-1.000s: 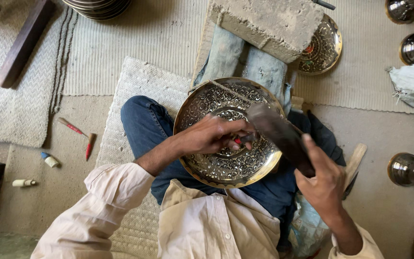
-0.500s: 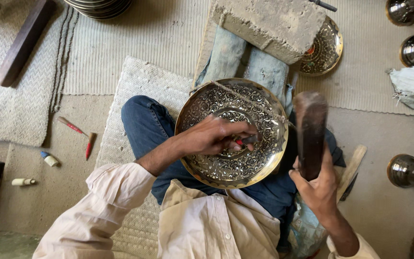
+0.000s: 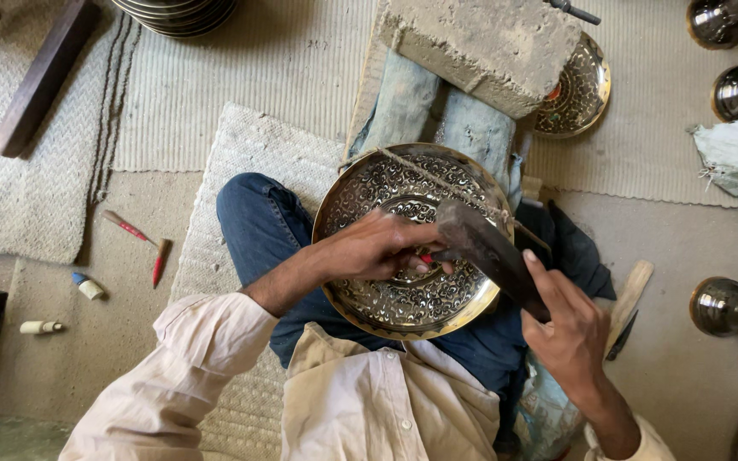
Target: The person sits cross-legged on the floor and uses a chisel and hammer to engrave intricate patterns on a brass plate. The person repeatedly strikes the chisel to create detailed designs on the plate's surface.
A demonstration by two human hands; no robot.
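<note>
I see pale woven mats covering the floor, and a rough grey stone block sits at the top of view on the person's lower legs. On the lap lies the round engraved brass plate, tilted toward me, with a thin cord running across its upper part. A second engraved plate lies just beside the block on the right. The left hand rests on the middle of the plate, fingers curled together and pinching a small red-handled tool. The right hand is wrapped tight around the handle of a dark hammer, its head over the plate and touching or just above the tool; I cannot tell which. Off to the left on the floor lie two red-handled chisels, well apart from the plate.
</note>
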